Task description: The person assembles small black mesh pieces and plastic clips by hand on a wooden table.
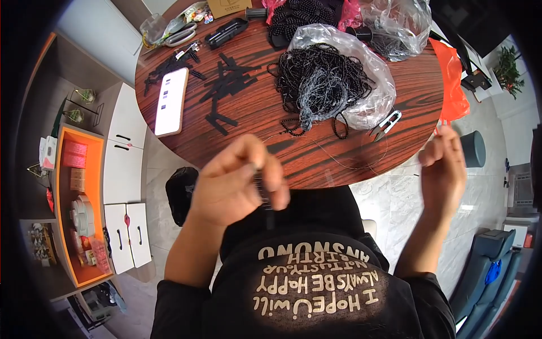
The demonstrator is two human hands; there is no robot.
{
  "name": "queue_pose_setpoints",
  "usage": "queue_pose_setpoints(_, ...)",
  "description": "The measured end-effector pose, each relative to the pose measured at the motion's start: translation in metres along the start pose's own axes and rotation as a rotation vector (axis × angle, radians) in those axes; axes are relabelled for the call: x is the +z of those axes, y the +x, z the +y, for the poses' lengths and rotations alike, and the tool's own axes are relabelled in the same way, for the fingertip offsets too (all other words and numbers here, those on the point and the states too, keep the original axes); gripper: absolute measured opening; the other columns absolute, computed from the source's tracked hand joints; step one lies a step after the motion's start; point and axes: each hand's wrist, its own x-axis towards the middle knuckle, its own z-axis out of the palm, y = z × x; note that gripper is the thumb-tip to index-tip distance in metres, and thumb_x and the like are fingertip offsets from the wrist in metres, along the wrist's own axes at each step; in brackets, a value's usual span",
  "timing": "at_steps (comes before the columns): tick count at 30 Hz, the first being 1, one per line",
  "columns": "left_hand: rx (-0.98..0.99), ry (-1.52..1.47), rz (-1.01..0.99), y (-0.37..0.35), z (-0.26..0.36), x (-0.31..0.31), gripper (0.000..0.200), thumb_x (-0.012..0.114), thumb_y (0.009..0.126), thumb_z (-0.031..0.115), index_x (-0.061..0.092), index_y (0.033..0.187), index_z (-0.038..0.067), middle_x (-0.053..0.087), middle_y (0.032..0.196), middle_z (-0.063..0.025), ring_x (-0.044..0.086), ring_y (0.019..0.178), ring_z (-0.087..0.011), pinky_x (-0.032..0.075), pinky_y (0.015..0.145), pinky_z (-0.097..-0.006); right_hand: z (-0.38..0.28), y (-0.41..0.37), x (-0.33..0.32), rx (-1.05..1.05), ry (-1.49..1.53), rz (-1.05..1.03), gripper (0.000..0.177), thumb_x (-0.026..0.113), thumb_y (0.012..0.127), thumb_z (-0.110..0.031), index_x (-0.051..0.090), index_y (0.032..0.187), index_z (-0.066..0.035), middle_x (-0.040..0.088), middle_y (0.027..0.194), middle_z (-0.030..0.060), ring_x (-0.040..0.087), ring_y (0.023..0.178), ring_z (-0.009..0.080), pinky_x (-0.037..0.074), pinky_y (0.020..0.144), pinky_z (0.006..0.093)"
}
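Note:
My left hand (240, 181) is closed, pinching a narrow black strip (265, 198) that hangs down from the fingertips and is blurred by motion. My right hand (445, 169) is raised off to the right of the table edge. Its fingertips are pressed together, and whatever they may hold is too fine to make out. A thin thread (333, 161) loops over the table near its front edge. Behind it lies a tangle of black beaded strings (293, 76) with loose grey threads (322, 93), resting on a clear plastic bag (378, 99). White-handled thread snips (388, 122) lie at the right.
Black strips (228, 82) lie scattered left of the beads, beside a phone (171, 101) with a lit screen. Scissors (179, 35), a black case (227, 33) and a cardboard box (228, 5) stand behind. An orange bag (451, 79) hangs over the right edge.

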Motion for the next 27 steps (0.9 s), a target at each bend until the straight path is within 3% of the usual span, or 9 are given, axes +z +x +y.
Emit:
queue_pose_setpoints(2,-0.012,-0.187,-0.074,-0.014,0.013,-0.011,0.005,0.05,0.086,0.001,0.046,0.088,0.003,0.059,0.077,-0.0154,0.059,0.059,-0.0275,0.049,0.056,-0.0311,-0.023,0.013,-0.041,0.01,0.075,0.064,0.021,0.042,0.091,-0.008,0.048,0.109,0.001,0.048,0.069,0.0026,0.049,0.062,0.0108,0.045,0.066,0.0243)
queue_pose_setpoints(3,-0.016,-0.19,-0.075,-0.019,0.017,-0.013,0.005,0.05,0.086,0.001,0.046,0.088,0.003,0.059,0.077,-0.0154,0.059,0.059,-0.0275,0.049,0.056,-0.0311,-0.032,0.016,-0.059,0.009,0.073,0.068,0.021,0.042,0.091,-0.008,0.048,0.109,0.001,0.048,0.069,0.0026,0.049,0.062,0.0108,0.045,0.066,0.0243)
queue_pose_setpoints(5,-0.067,-0.129,-0.251,-0.029,0.02,-0.013,0.009,0.055,0.082,-0.003,0.048,0.086,0.001,0.061,0.074,-0.0173,0.059,0.057,-0.0274,0.05,0.053,-0.0297,-0.042,0.023,-0.082,0.037,0.123,0.212,0.024,0.043,0.09,-0.005,0.043,0.114,0.0,0.046,0.072,0.0013,0.051,0.068,0.0119,0.047,0.084,0.0298)
queue_pose_setpoints(11,-0.292,0.171,-0.261,-0.033,0.012,-0.009,0.01,0.058,0.077,-0.007,0.051,0.081,0.0,0.062,0.074,-0.0194,0.06,0.059,-0.0268,0.05,0.056,-0.0269,-0.047,0.04,-0.066,0.078,0.063,0.561,0.027,0.044,0.091,-0.005,0.041,0.117,-0.001,0.048,0.074,0.0009,0.054,0.07,0.012,0.043,0.095,0.0357)
queue_pose_setpoints(16,-0.162,0.708,0.047,-0.034,0.014,0.006,0.009,0.059,0.076,-0.007,0.053,0.077,0.0,0.061,0.076,-0.0168,0.062,0.063,-0.025,0.051,0.06,-0.0245,-0.049,0.047,-0.057,0.055,-0.005,0.683,0.022,0.043,0.093,-0.01,0.043,0.114,-0.004,0.052,0.075,0.0002,0.058,0.071,0.011,0.044,0.093,0.0374)
queue_pose_setpoints(20,0.105,1.184,0.205,-0.033,0.005,0.008,0.01,0.061,0.074,-0.007,0.055,0.079,0.001,0.06,0.079,-0.0124,0.06,0.064,-0.0199,0.048,0.058,-0.0225,-0.06,0.041,-0.129,0.121,0.321,0.043,0.02,0.04,0.094,-0.01,0.041,0.114,-0.003,0.042,0.067,-0.0013,0.044,0.057,0.0055,0.052,0.07,0.0254)
queue_pose_setpoints(21,0.105,1.183,0.204,-0.031,0.003,0.011,0.01,0.061,0.074,-0.007,0.055,0.079,0.001,0.06,0.079,-0.0124,0.06,0.064,-0.0199,0.048,0.058,-0.0225,-0.062,0.037,-0.127,0.12,0.32,0.043,0.02,0.04,0.094,-0.01,0.041,0.114,-0.003,0.042,0.067,-0.0013,0.044,0.057,0.0055,0.052,0.07,0.0254)
queue_pose_setpoints(25,0.211,2.066,-0.006,-0.014,0.005,0.024,0.016,0.063,0.071,-0.009,0.058,0.081,0.002,0.059,0.082,-0.0082,0.055,0.064,-0.0151,0.044,0.055,-0.0222,-0.08,0.023,-0.101,0.17,0.384,-0.123,0.02,0.037,0.096,-0.011,0.038,0.114,-0.002,0.031,0.063,-0.0023,0.027,0.051,0.0041,0.04,0.045,0.0161)
queue_pose_setpoints(27,0.261,2.115,-0.006,-0.01,0.002,0.02,0.016,0.063,0.07,-0.01,0.058,0.082,0.001,0.059,0.082,-0.0079,0.053,0.064,-0.0146,0.043,0.054,-0.0224,-0.093,0.013,-0.093,0.125,0.345,-0.014,0.021,0.035,0.096,-0.011,0.036,0.116,-0.002,0.029,0.063,-0.0022,0.022,0.049,0.0043,0.024,0.035,0.016)
